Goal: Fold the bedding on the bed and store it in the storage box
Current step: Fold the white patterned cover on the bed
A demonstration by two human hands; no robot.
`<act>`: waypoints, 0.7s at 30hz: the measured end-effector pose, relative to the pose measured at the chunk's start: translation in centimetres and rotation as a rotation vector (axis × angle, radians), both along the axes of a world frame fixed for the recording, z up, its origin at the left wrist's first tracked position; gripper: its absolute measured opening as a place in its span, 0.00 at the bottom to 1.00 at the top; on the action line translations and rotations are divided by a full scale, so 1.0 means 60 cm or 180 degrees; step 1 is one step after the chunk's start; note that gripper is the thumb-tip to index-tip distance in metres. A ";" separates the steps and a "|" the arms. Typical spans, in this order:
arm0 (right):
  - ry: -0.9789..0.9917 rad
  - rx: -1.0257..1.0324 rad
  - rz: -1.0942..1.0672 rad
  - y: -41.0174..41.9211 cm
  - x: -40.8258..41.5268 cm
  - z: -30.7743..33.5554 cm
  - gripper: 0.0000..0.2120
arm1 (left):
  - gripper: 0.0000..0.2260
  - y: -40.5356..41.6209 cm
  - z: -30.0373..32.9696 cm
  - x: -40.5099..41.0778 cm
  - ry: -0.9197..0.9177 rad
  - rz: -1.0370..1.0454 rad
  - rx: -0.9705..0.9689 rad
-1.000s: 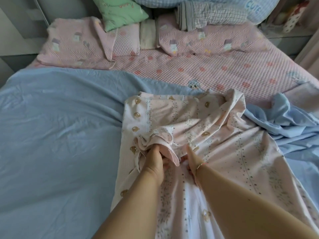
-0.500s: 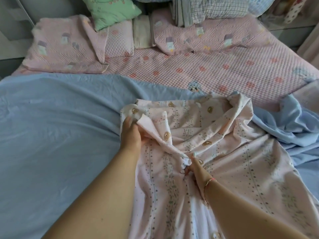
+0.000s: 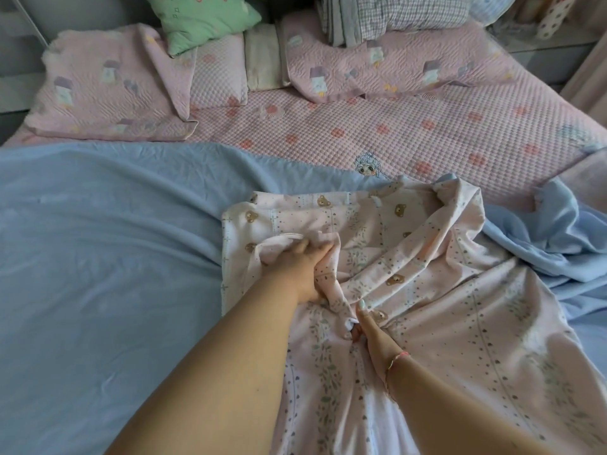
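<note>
Fingers of our left hand (image 3: 300,264) curl round a bunched edge of the pink bear-print sheet (image 3: 427,290), while the fingers of our right hand (image 3: 368,326) pinch a small gather of the same cloth just toward five o'clock of it. We judge the folding barely begun: the sheet lies rumpled at the middle of the bed, its far edge turned over on itself, and we seem to be hunting out a corner or hem. Next we would need to draw the two grips apart to stretch one edge straight before laying it over. Under the sheet spreads a blue blanket (image 3: 98,257), creased at three o'clock; a pink quilted cover (image 3: 427,133) runs toward twelve, with pink pillows (image 3: 105,90) and a green cushion (image 3: 200,21) beyond. No storage box shows.
</note>
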State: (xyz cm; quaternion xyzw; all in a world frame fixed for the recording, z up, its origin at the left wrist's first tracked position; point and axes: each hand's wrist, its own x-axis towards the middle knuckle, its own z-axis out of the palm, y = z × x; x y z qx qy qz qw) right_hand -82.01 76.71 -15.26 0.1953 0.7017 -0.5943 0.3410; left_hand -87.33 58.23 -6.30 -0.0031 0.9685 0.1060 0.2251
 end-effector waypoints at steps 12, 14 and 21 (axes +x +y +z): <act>0.0241 0.0035 -0.0073 0.001 -0.001 0.012 0.36 | 0.09 -0.033 0.054 -0.046 0.2161 0.2768 0.1320; 0.0259 0.0032 -0.0046 -0.001 0.000 0.021 0.36 | 0.15 -0.011 0.054 -0.033 0.2126 0.3040 0.1281; 0.0593 0.0547 0.0498 0.001 0.012 0.041 0.33 | 0.31 0.064 -0.098 0.112 0.1275 0.0687 -0.0145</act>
